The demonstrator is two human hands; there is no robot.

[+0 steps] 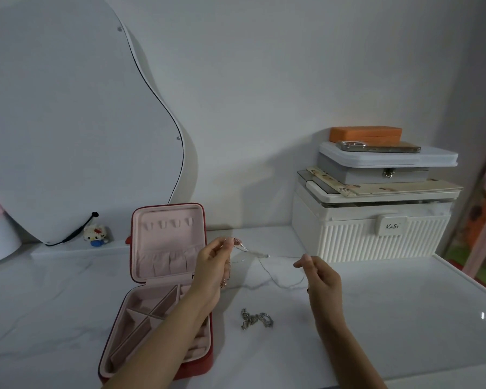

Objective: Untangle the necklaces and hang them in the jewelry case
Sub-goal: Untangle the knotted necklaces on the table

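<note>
A thin silver necklace [267,272] is stretched in the air between my two hands, with loops sagging below. My left hand [212,266] pinches one end near a small pinkish pendant; a rose-coloured chain also hangs down along its palm. My right hand [319,272] pinches the other end between thumb and forefinger. A thicker silver chain [256,318] lies bunched on the white table below them. The red jewelry case [208,357] stands open at the left, its pink lid upright with a row of hooks [169,223] and pockets, its tray divided into compartments.
A curvy mirror [76,122] leans on the wall at the back left, with a small toy figure [96,235] beside it. A white ribbed box [373,234] at the back right carries stacked boxes, a phone [376,147] and an orange case [365,133].
</note>
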